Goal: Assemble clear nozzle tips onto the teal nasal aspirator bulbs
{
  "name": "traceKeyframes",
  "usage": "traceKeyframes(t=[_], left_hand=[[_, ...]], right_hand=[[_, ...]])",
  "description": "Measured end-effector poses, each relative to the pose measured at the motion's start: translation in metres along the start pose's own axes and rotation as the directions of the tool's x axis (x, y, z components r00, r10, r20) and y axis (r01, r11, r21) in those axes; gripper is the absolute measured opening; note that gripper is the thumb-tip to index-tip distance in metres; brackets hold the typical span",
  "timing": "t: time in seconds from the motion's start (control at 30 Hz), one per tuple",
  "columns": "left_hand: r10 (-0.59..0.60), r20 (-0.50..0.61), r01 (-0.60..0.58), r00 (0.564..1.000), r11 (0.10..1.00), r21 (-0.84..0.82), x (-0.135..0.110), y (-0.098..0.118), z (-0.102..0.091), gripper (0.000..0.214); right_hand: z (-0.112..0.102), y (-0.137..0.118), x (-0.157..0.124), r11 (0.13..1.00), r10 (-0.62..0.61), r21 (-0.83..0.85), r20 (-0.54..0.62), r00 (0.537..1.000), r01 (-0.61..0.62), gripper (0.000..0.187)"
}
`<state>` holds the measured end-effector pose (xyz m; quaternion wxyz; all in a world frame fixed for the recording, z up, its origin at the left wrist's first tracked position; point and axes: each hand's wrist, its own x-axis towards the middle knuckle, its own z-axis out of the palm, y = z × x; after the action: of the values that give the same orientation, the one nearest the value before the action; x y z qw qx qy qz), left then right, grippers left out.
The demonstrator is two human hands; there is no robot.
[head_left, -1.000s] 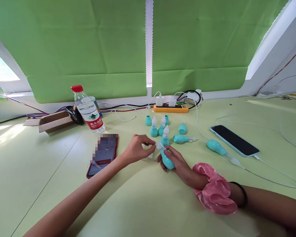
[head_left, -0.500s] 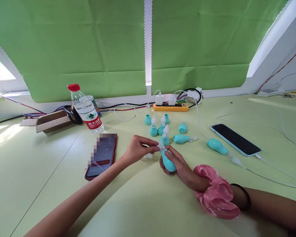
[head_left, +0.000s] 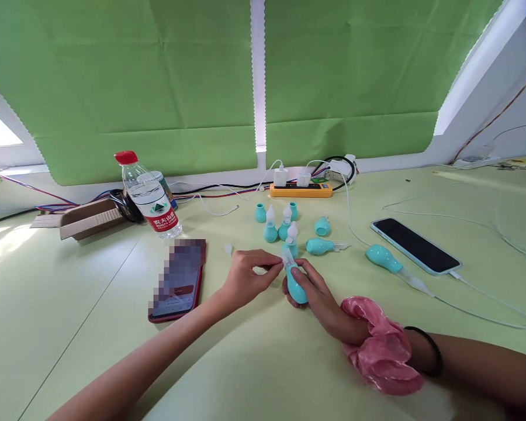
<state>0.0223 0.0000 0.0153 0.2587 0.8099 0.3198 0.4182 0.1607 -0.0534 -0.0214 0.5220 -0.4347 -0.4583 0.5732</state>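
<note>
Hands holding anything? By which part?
Right hand: teal bulb, around its rounded body. Left hand: at its clear tip; whether gripping, can't tell.

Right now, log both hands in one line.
Left hand: fingers pinched at clear nozzle | Right hand: holding teal bulb | Beyond: orange power strip

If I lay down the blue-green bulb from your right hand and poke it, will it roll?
The bulb might roll in a curve: it's round, and narrows toward the clear tip. It's probably light, small enough for the right hand to hold. Its shiny surface could be slippery.
</note>
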Motion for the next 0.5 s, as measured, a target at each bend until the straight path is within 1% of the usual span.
traceKeyframes(t=[0.07,0.23,0.4,0.5], left_hand=[[0.025,0.004,-0.025,1.000,0.999,0.026,-0.001,0.001,0.001,0.013],[0.042,0.046,-0.046,0.998,0.995,0.092,-0.001,0.003,0.000,0.015],[-0.002,0.124,-0.009,0.992,0.996,0.087,0.002,0.003,-0.007,0.014],[-0.020,0.149,0.008,0.989,0.997,0.075,0.003,0.004,-0.009,0.014]], right_hand=[[-0.001,0.002,0.001,1.000,-0.005,-0.009,0.001,1.000,0.005,0.028],[-0.002,0.004,0.001,0.998,-0.039,-0.055,0.015,0.999,0.040,0.026],[-0.001,0.000,-0.001,0.996,-0.036,-0.085,0.032,0.999,0.039,0.024],[0.000,0.000,-0.002,0.996,-0.035,-0.079,0.041,0.999,0.038,0.025]])
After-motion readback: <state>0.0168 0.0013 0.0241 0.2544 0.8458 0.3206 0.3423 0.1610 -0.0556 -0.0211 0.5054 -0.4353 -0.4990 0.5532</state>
